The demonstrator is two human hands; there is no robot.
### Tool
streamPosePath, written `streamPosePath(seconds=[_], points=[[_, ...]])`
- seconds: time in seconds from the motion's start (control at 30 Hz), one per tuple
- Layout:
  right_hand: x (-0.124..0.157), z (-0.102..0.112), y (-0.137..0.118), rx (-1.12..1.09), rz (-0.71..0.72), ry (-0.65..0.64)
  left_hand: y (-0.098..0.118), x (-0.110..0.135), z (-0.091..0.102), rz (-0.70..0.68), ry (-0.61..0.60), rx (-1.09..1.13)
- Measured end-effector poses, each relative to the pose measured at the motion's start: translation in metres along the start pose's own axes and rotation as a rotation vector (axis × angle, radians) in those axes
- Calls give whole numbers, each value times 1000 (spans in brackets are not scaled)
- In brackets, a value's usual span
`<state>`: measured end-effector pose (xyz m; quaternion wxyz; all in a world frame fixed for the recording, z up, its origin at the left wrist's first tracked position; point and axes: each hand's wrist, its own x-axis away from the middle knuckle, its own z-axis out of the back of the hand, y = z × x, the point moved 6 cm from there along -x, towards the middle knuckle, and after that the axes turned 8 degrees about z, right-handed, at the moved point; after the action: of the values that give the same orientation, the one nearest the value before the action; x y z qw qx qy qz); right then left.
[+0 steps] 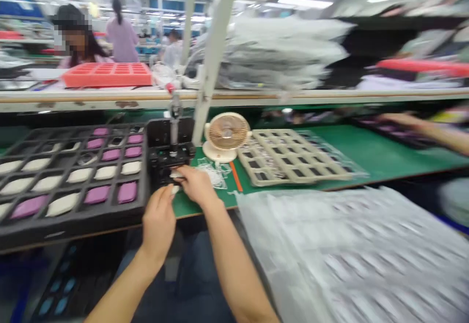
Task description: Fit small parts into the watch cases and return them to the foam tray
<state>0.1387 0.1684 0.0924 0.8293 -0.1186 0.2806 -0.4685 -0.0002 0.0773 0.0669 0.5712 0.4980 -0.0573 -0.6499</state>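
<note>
Black jig (169, 159) dead ahead, right grip (196, 186) pressed at its front edge, left grip (158, 224) curled just below by a small white piece (175, 189); hidden fingers, so held or released I can't tell.

**What the surface carries, counted**

One black compartment tray (73, 230) holds eight purple pieces (97, 194) and about ten cream pieces (62, 204). Beside it: one black fixture (170, 154), one desk fan (227, 132), one beige tray (293, 154). Two hands: left hand (158, 223), right hand (196, 185).
</note>
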Motion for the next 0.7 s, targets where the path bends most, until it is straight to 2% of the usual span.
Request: streamPosePath(seconds=[0.13, 0.23, 0.3, 0.4, 0.47, 0.57, 0.7], points=[[51, 17, -1, 50, -162, 165, -17, -31, -26, -28, -9, -82], [84, 23, 2, -102, -227, 373, -26, -49, -47, -25, -32, -111], [103, 28, 2, -228, -233, 493, -23, -51, -54, -23, -66, -112], [117, 40, -1, -285, -223, 568, -13, -45, -58, -24, -104, -129], [116, 50, -8, -288, -189, 588, -10, -41, -59, -5, -105, -145], [99, 61, -29, -289, -89, 586, -12, -39, -58, 36, -99, -123], [47, 66, -72, -297, 85, 507, -14, -42, -54, 78, -87, -12]])
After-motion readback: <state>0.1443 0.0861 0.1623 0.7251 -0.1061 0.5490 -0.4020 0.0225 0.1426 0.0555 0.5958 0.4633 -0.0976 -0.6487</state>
